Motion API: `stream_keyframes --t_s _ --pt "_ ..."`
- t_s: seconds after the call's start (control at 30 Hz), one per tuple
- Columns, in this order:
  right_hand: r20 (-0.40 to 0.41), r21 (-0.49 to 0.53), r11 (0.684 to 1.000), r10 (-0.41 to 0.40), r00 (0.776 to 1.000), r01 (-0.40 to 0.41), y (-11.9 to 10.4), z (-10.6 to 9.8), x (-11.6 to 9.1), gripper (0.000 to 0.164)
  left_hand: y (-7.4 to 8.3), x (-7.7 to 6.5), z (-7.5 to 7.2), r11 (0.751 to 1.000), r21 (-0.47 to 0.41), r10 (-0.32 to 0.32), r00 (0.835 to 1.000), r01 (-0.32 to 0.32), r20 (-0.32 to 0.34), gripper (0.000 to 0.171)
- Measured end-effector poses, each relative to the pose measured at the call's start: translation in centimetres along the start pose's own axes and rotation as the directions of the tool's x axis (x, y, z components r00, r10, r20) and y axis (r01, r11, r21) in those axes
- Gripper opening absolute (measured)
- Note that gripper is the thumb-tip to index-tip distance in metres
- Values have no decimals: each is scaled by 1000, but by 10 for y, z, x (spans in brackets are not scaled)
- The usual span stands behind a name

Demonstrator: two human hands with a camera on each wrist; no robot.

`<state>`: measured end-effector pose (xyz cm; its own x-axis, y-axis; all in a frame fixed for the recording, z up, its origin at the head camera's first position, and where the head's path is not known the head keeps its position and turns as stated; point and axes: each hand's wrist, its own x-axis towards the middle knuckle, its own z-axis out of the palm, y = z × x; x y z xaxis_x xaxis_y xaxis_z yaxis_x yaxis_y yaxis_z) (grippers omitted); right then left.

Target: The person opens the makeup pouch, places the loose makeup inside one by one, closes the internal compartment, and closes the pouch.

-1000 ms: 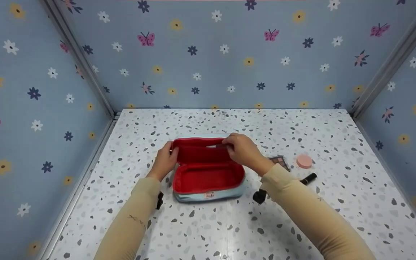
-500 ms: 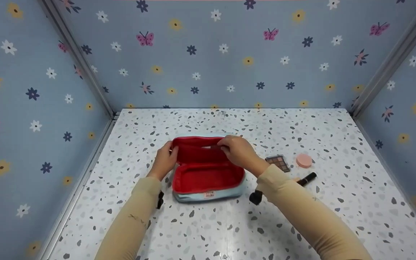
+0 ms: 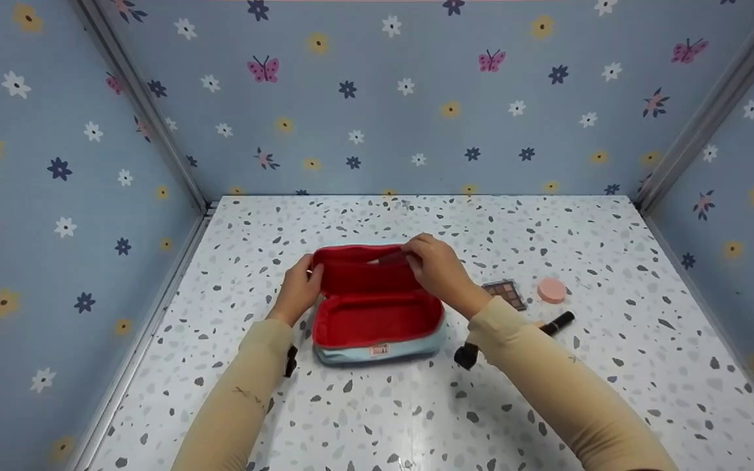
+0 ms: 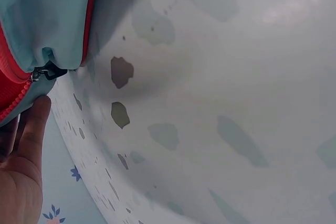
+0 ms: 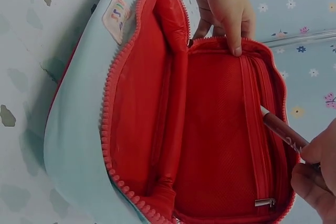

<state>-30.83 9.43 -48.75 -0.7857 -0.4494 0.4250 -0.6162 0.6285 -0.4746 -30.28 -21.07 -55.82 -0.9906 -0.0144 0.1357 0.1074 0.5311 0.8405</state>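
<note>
A light blue cosmetic bag [image 3: 380,353] with a red lining stands unzipped, its lid [image 3: 370,280] raised at the back. My left hand [image 3: 298,288] grips the lid's left edge, thumb on the red inside; in the left wrist view fingers [image 4: 37,124] lie behind the blue fabric near a zipper pull [image 4: 50,71]. My right hand [image 3: 442,271] pinches a slim brown cosmetic tube [image 5: 283,130] with lettering and a white end. That white end is right at the zippered pocket [image 5: 254,129] inside the lid. The bag's lower compartment [image 3: 380,320] shows bare red lining.
Right of the bag lie an eyeshadow palette [image 3: 506,294], a round pink compact [image 3: 551,290] and a black-capped tube [image 3: 558,323], partly behind the right sleeve. A black object [image 3: 465,356] sits by that sleeve, another [image 3: 291,361] beside the left wrist. Patterned walls enclose the table.
My right hand dips slightly, then rises again with the brown tube, which now slants more at the pocket. The left hand and the bag stay nearly in place.
</note>
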Motion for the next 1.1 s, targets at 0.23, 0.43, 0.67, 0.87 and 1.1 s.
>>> stream_keyframes --t_s 0.23,0.43,0.67,0.87,1.1 --pt "10 -31 999 -34 999 34 -1 6 2 16 3 -1 -1 1000 -11 -18 1000 18 3 27" --pt "-21 -54 997 -48 999 47 -2 14 3 12 3 0 -1 999 -24 -30 1000 30 -2 28" --pt "-59 -102 992 -85 995 79 -3 22 2 9 5 0 1 997 -53 -50 999 51 14 28" --pt "-78 -151 983 -116 990 103 0 28 -1 10 4 -1 2 996 -61 -56 998 57 14 28" --pt "-117 -214 969 -149 982 122 2 33 -4 8 1 -1 3 998 -54 -35 999 35 3 29"
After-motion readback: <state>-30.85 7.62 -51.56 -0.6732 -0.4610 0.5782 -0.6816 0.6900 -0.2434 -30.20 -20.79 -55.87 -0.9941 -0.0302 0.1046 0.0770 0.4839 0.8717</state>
